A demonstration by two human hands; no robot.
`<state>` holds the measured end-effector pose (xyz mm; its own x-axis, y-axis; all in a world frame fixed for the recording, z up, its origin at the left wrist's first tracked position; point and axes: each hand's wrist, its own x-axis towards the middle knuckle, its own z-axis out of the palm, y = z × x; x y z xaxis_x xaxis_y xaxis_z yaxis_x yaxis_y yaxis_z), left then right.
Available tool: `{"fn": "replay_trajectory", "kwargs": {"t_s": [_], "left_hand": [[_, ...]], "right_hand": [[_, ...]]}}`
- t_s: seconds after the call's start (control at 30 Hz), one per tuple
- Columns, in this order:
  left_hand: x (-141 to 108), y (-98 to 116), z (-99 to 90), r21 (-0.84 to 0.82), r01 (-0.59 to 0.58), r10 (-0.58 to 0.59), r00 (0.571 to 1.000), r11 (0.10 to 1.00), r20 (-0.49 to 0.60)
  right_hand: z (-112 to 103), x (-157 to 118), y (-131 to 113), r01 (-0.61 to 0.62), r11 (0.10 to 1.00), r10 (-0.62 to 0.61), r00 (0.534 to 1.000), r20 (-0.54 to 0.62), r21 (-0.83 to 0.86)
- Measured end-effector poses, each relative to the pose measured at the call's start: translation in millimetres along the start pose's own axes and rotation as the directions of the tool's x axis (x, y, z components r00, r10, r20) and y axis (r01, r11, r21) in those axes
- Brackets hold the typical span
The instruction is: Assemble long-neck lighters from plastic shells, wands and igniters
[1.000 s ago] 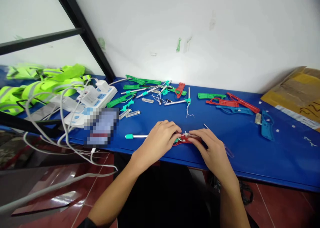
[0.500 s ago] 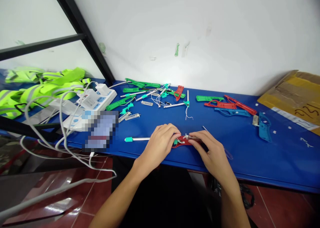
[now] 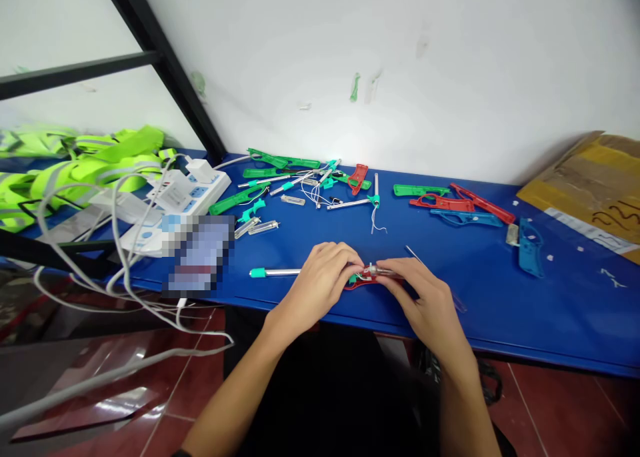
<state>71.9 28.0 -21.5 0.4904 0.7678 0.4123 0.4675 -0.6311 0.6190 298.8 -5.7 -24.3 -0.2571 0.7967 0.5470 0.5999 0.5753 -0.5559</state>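
Near the table's front edge, my left hand (image 3: pixel 320 277) is closed on the left part of a red lighter shell half (image 3: pixel 357 283). A silver metal tube (image 3: pixel 283 272) with a green tip sticks out to the left from under that hand. My right hand (image 3: pixel 425 293) pinches a clear lighter fuel tank (image 3: pixel 381 270) between thumb and fingers, over the shell's right end. White and green small parts show in the gap between my fingertips. The rest of the shell is hidden by my hands. A thin rod (image 3: pixel 414 253) lies beyond my right hand.
Green shell halves (image 3: pixel 270 173), metal tubes (image 3: pixel 347 204) with wires and clear fuel tanks (image 3: pixel 263 227) lie behind. Red and blue shell halves (image 3: pixel 465 218) lie right, before a cardboard box (image 3: pixel 595 183). A power strip (image 3: pixel 200 197), cables and a blurred phone (image 3: pixel 203 253) are left.
The view has shifted slightly. My fingertips stay at the red lighter shell, and the fuel tank in my right hand has turned slightly over it. My left hand keeps its hold.
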Motion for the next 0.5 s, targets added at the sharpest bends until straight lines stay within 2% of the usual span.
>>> {"fn": "replay_trajectory", "kwargs": {"t_s": [0.5], "left_hand": [[-0.6,0.1,0.9,-0.021,0.009,-0.009,1.000,1.000,-0.001]], "right_hand": [[0.1,-0.1,-1.3,-0.006,1.000,0.006,1.000,0.010,-0.014]]}}
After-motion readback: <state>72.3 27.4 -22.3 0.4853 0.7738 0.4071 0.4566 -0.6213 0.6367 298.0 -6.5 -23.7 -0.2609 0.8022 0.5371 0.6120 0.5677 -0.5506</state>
